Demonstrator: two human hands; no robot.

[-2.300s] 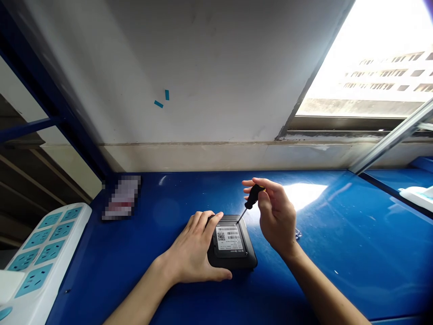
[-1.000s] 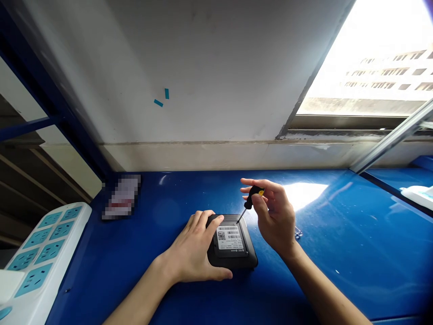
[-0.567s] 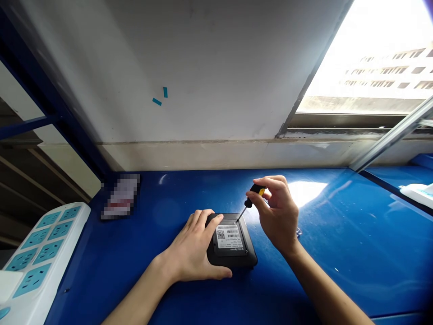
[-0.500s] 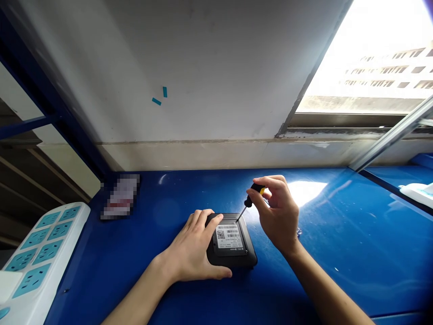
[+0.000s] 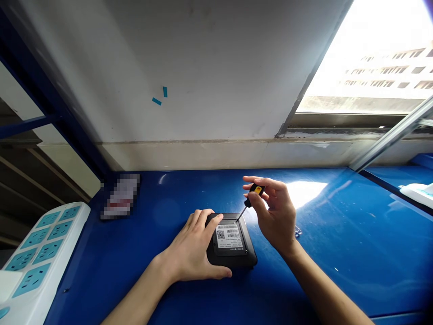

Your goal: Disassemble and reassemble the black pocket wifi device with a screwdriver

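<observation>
A black box-shaped device [image 5: 250, 253] lies on the blue table with a white label [image 5: 230, 237] facing up, printed with barcodes and a QR code. My left hand [image 5: 196, 246] grips it from the left, thumb along the near side and fingers over the far left corner. In my right hand [image 5: 275, 212] is a screwdriver [image 5: 254, 195] with a black and yellow handle, held between thumb and fingers. Its shaft slants down to the left, and the tip touches the device at the far right corner of its panel, by a screw hole.
A white power strip [image 5: 56, 253] with blue-green sockets stands at the left. Behind it lies a blurred flat object [image 5: 121, 197]. Small shiny pieces [image 5: 297, 231] rest beside my right wrist, and a small dark screw-like bit [image 5: 66, 290] is near the strip. A wall [image 5: 203, 155] borders the table's back.
My right hand has turned about the screwdriver, its fingers now stretched further left and more of the yellow handle showing. The tip, the device and my left hand have stayed in place.
</observation>
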